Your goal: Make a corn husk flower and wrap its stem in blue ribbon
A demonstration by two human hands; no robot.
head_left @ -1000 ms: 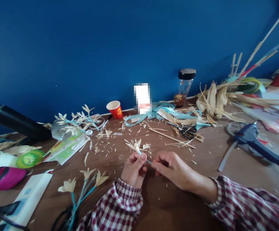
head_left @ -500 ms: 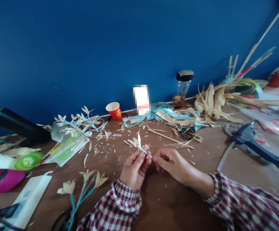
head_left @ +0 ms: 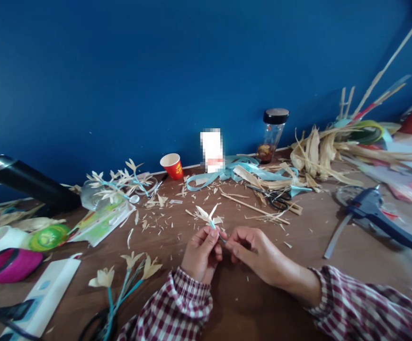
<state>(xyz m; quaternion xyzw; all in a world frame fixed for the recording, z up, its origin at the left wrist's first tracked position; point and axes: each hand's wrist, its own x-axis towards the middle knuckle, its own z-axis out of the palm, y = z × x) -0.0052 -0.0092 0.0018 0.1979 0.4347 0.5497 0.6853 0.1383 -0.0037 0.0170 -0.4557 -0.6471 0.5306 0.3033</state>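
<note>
My left hand (head_left: 201, 253) pinches a small cream husk flower (head_left: 207, 214) at its base, where a light blue wrapped stem (head_left: 220, 235) begins. My right hand (head_left: 254, 251) pinches the other end of that short stem just to the right, the fingertips of both hands almost touching. Both hands hover low over the brown table (head_left: 248, 303), both wrists in red checked sleeves. The flower's petals point up and away from me.
Finished husk flowers on blue stems (head_left: 128, 272) lie at front left, more (head_left: 115, 182) farther back. Black scissors (head_left: 279, 199), blue ribbon (head_left: 227, 170), a red paper cup (head_left: 171, 166), a lidded jar (head_left: 272, 135), dried husks (head_left: 319, 151) and a blue glue gun (head_left: 376, 213) surround the hands. Husk scraps litter the table.
Both hands stayed together on the stem, shifting slightly. The flower turned between the fingers, its petals now spread more upright.
</note>
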